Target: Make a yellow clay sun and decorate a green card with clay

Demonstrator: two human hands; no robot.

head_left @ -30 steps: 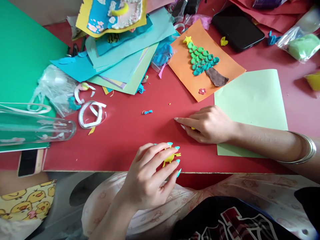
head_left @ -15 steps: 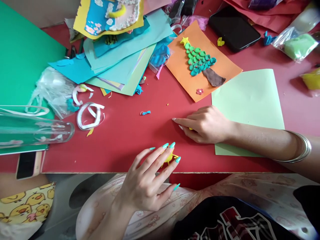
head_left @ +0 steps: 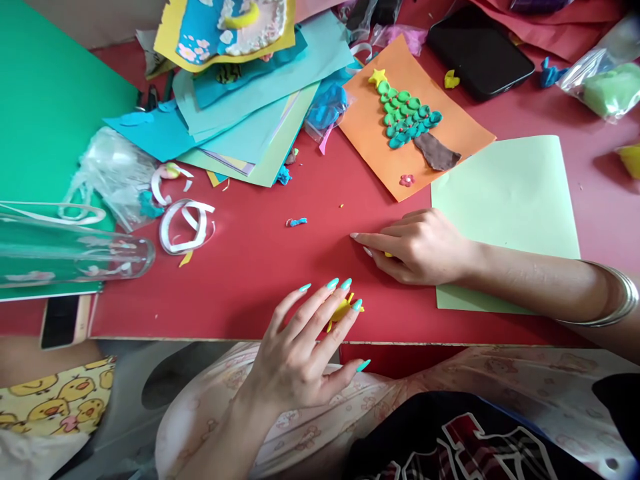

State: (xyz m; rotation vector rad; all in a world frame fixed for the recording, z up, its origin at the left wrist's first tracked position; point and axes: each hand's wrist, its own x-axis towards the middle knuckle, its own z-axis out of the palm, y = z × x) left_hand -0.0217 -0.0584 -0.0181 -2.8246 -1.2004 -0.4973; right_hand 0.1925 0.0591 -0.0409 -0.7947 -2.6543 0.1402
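The left hand [head_left: 297, 363] has its fingers fanned apart, teal nails and all, laid loosely over a little yellow clay piece [head_left: 341, 311] with skinny bits poking out. That piece sits close to the near edge of the red worktop [head_left: 250, 267], partly hidden by the fingers, so I can't tell how firmly they touch it. The thumb is well away from the rest, sticking out past the table edge.

The right hand [head_left: 425, 250] is over by the green sheet [head_left: 505, 200], forearm lying across it, silver bangles [head_left: 627, 293] on the wrist. Index finger is pointing out straight, thumb tucked in just under it, and a yellow bit [head_left: 388, 254] peeks out between the two. Can't tell if it's actually pinched or just there.

Behind that hand there's an orange card [head_left: 365, 127] with a clay tree [head_left: 407, 113] on it, green leaves, brown trunk, yellow star on top. Its corner meets the green sheet. Black phone [head_left: 483, 53] lies further back, right of the card.

Over on the left it's a bit of a mess: heap of blue and green papers [head_left: 270, 93], a curled white strip [head_left: 202, 227], and a clear tumbler [head_left: 125, 257] lying on its side. A small blue scrap [head_left: 297, 222] sits alone mid-table.
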